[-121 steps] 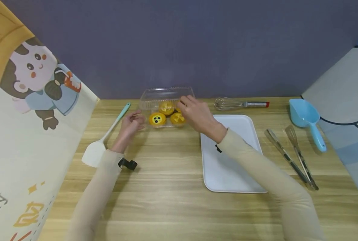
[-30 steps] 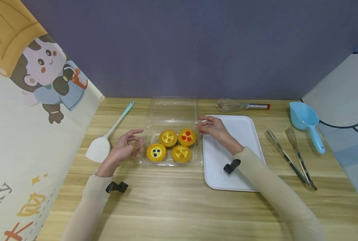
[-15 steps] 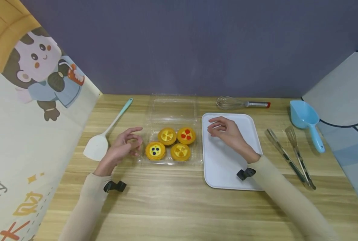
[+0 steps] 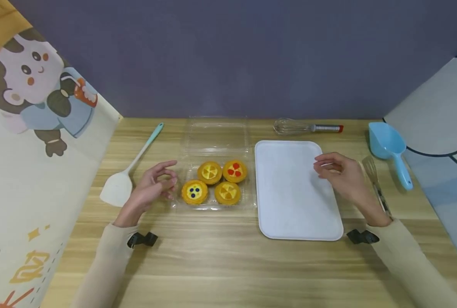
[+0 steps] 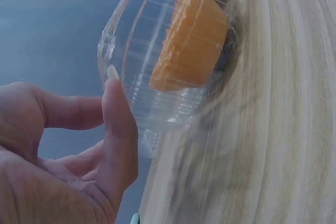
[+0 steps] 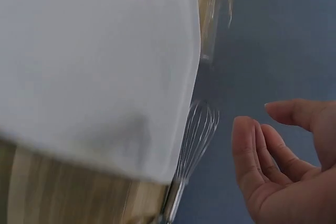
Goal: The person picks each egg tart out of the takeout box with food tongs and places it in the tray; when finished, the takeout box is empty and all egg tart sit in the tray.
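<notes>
A clear plastic box (image 4: 213, 207) lies with its lid (image 4: 216, 134) laid back. Inside are several tarts: one with blue dots (image 4: 194, 192), one with red pieces (image 4: 234, 171), and others with yellow wedges (image 4: 209, 173). The left hand (image 4: 149, 188) is at the box's left side, fingers loosely bent, nothing held; whether it touches the wall cannot be told. In the left wrist view its fingertips are near the clear wall (image 5: 118, 51). Over the right edge of the white tray (image 4: 297, 192) hovers the right hand (image 4: 341, 177), relaxed and holding nothing.
A white spatula (image 4: 116, 189) lies left of the left hand. Behind the tray is a whisk (image 4: 293, 127). A slotted metal tool (image 4: 371, 169) lies partly under the right arm, and a blue scoop (image 4: 387, 141) sits at the far right. A dark wall stands behind.
The lid, raised at first, now lies back, and the box is nearer the person. The right hand has left the box and moved rightward across the tray. The left hand stays beside the box.
</notes>
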Demonstrator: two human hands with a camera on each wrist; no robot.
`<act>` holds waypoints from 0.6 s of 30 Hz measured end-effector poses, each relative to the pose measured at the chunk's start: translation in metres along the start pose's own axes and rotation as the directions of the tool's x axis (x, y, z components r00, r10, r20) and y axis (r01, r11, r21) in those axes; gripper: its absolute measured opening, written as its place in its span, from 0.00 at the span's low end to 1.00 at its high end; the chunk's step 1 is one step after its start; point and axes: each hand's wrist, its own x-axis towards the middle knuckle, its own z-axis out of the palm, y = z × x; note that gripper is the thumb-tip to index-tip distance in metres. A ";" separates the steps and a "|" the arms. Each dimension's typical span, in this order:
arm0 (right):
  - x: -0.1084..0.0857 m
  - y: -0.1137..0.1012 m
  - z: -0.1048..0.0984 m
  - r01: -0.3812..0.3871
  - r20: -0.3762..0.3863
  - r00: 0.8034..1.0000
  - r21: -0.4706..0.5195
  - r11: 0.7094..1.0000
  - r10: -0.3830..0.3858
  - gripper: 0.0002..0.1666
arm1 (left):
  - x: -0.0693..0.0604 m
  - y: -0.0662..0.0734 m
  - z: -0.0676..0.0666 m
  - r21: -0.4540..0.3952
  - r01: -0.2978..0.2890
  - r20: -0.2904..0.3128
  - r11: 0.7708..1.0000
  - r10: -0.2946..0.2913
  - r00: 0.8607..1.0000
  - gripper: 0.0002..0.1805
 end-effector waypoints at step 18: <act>-0.052 0.079 -0.079 -0.164 -0.115 0.984 -0.315 0.935 0.134 0.42 | 0.000 0.003 0.001 0.003 0.000 -0.022 1.000 0.000 1.000 0.34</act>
